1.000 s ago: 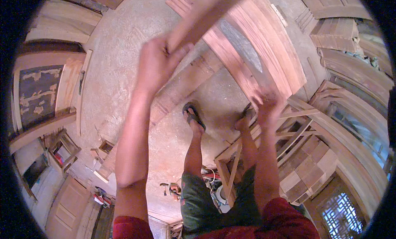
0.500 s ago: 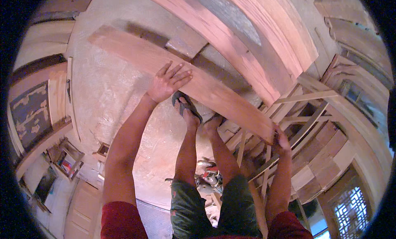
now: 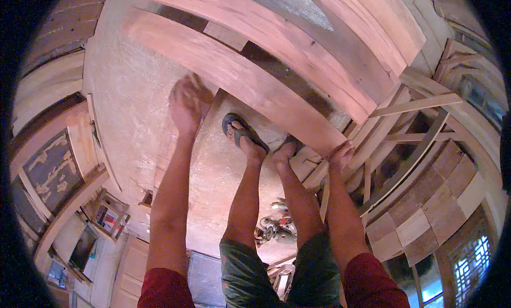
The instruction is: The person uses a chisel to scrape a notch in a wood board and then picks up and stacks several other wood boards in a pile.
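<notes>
A long reddish-brown wooden plank (image 3: pixel 234 79) slants across the space before me, from upper left down to the right. My right hand (image 3: pixel 341 155) grips its right end, with the fingers at the end's edge. Beside the plank's near edge, toward its left half, is my left hand (image 3: pixel 189 103). It is smeared by motion and its fingers look bent, but I cannot make out whether they hold anything. Just beyond lie other wide boards (image 3: pixel 277 44), roughly alongside the plank.
Wooden frames with crossbars (image 3: pixel 415 103) stand at the right, near a checkered wood panel (image 3: pixel 426 217). My sandalled feet (image 3: pixel 245 135) are on the floor below the plank. A small machine (image 3: pixel 274 228) shows behind my legs. Door-like panels (image 3: pixel 48 172) lean at the left.
My left hand has come off the plank's face and moved left, toward its near edge. The right hand still holds the end, now slightly higher and farther left. The plank has shifted nearer the boards beyond.
</notes>
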`<state>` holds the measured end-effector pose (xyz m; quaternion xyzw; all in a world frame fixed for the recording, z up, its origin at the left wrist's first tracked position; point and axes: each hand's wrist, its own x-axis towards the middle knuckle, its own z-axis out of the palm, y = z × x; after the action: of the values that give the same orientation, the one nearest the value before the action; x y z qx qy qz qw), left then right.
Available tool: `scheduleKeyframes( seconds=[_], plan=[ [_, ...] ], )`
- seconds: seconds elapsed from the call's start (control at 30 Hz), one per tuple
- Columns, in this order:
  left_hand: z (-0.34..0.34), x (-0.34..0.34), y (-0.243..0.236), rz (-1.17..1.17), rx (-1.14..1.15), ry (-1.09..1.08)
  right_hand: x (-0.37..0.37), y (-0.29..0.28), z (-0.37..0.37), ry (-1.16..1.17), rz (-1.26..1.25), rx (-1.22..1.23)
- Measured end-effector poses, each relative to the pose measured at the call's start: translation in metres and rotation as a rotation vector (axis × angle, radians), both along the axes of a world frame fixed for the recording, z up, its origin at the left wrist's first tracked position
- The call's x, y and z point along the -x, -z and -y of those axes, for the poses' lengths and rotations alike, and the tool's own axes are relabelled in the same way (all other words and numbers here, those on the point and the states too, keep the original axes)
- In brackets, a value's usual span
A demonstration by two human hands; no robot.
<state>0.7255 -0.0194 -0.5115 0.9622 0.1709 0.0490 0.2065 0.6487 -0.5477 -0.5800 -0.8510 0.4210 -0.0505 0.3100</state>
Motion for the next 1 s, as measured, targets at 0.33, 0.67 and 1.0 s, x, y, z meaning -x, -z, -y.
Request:
scheduleKeyframes(
  seconds=[0.33, 0.67, 1.0],
  plan=[
    [-0.101, -0.106, 0.055, 0.075, 1.115, -1.16, -0.039, -0.007, -0.017, 0.136, 0.082, -0.572],
    [-0.108, -0.139, 0.054, -0.097, 0.9, -0.989, -0.074, -0.018, -0.034, 0.101, 0.164, -0.517],
    [-0.095, -0.172, 0.08, -0.021, 0.993, -0.818, -0.07, 0.01, 0.034, 0.177, 0.002, -0.942]
  ],
)
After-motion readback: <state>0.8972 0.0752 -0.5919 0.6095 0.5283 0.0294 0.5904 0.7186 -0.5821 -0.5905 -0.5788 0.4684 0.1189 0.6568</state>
